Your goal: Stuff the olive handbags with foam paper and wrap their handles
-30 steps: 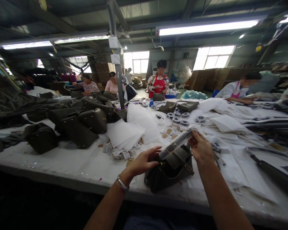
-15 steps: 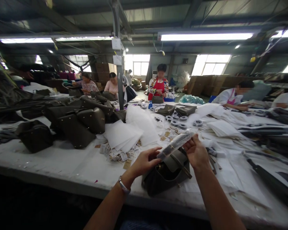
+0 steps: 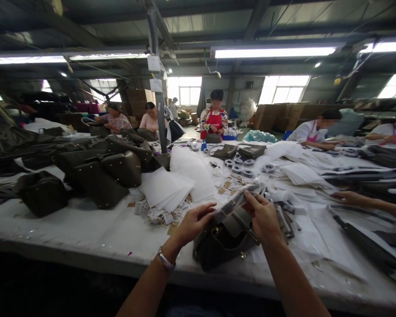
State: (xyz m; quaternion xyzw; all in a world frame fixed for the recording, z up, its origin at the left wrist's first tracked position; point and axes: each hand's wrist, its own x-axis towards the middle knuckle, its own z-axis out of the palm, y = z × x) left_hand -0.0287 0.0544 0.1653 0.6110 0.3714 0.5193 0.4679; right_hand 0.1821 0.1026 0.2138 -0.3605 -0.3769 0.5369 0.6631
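Note:
A dark olive handbag (image 3: pixel 214 253) sits at the table's front edge, its top gaping and small gold fittings showing. Above its opening runs a strap or handle wrapped in clear plastic (image 3: pixel 230 205), tilted up to the right. My left hand (image 3: pixel 196 222) has its thumb and fingers closed around the lower left end of this strap. Higher up, my right hand (image 3: pixel 262 215) pinches the wrapped strap between thumb and fingers, over the bag's right side. The bag's flap (image 3: pixel 233 223) lies between my hands.
White foam sheets (image 3: pixel 166 189) lie over a heap of tags beyond my left hand. Dark handbags (image 3: pixel 102 176) pile up at the left. A co-worker's hand (image 3: pixel 348 198) reaches in from the right. Grey rolls (image 3: pixel 247 172) and a metal post (image 3: pixel 158 110) stand farther back.
My right hand has shifted left and inward along the wrapped strap, its fingers now over the top. The left hand keeps its hold. A co-worker's arm has appeared at the right.

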